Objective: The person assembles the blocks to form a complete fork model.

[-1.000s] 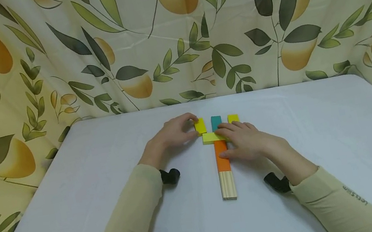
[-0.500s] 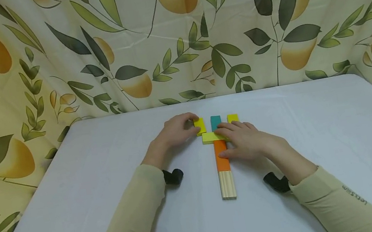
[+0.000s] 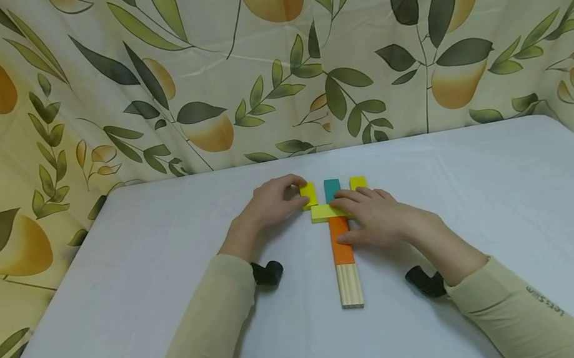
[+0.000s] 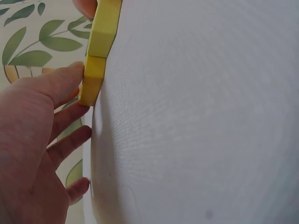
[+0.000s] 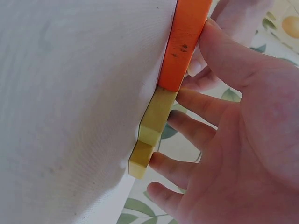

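Note:
In the head view, my left hand (image 3: 275, 200) has its thumb and index finger on the left yellow block (image 3: 310, 194), pinching it lengthwise. Fingers of my right hand (image 3: 381, 214) lie spread over the crosswise lime-yellow block (image 3: 321, 214), covering its right part; the thumb touches the orange block (image 3: 342, 253). A teal block (image 3: 331, 188) and the right yellow block (image 3: 358, 181) stand beyond, partly hidden by those fingers. Below the orange one, a plain wooden block (image 3: 349, 287) continues the line. In the left wrist view, the yellow block (image 4: 93, 77) abuts the lime-yellow one (image 4: 105, 35).
All the blocks lie flat on a white-covered table (image 3: 143, 304). Behind it hangs a curtain (image 3: 270, 80) printed with leaves and fruit. Black wrist cameras (image 3: 268, 272) sit close to the tabletop beside each forearm.
The left wrist has shifted slightly right, and the left thumb has come further onto the yellow block. My right hand keeps its place on the blocks.

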A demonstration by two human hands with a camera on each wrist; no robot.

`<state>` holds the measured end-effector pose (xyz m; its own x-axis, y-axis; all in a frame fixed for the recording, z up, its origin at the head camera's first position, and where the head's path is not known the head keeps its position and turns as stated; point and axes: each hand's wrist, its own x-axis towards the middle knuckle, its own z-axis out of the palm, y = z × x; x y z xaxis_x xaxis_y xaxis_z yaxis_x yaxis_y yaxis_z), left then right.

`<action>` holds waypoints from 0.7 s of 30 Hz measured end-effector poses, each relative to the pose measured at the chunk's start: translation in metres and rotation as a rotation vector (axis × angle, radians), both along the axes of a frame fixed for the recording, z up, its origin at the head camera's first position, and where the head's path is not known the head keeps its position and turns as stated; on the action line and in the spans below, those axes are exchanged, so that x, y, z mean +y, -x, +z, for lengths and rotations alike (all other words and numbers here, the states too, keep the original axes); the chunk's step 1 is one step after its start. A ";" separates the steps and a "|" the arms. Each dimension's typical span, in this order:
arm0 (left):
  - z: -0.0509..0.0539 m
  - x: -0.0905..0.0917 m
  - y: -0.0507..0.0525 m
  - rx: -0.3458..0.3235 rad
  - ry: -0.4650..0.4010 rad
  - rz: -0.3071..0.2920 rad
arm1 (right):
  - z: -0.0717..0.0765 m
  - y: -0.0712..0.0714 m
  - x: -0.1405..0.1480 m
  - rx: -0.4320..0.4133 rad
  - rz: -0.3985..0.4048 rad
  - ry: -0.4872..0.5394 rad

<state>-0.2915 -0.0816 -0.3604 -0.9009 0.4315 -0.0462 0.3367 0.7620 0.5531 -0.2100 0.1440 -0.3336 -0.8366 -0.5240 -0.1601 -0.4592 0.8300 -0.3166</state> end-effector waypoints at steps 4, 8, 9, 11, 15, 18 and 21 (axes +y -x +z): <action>0.000 0.000 0.000 0.000 0.001 -0.004 | -0.001 0.000 0.000 0.000 -0.003 0.000; 0.000 0.000 0.000 -0.001 0.002 -0.006 | -0.001 0.000 0.000 -0.001 -0.006 0.000; 0.000 0.000 0.000 -0.001 0.003 -0.006 | -0.001 0.000 0.000 -0.002 -0.008 0.001; 0.000 0.000 0.000 0.000 0.008 -0.006 | -0.001 0.000 0.000 -0.003 -0.009 0.002; 0.001 0.000 0.000 0.000 0.022 -0.008 | -0.001 -0.001 0.000 -0.002 -0.008 0.004; 0.001 0.000 0.000 0.000 0.030 -0.010 | -0.001 -0.001 0.000 0.000 -0.007 0.002; 0.001 0.000 0.000 0.001 0.033 -0.013 | 0.000 -0.001 0.000 0.000 -0.007 0.002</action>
<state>-0.2915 -0.0818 -0.3592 -0.8954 0.4412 -0.0599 0.3467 0.7753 0.5279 -0.2093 0.1439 -0.3339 -0.8401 -0.5186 -0.1592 -0.4536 0.8325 -0.3181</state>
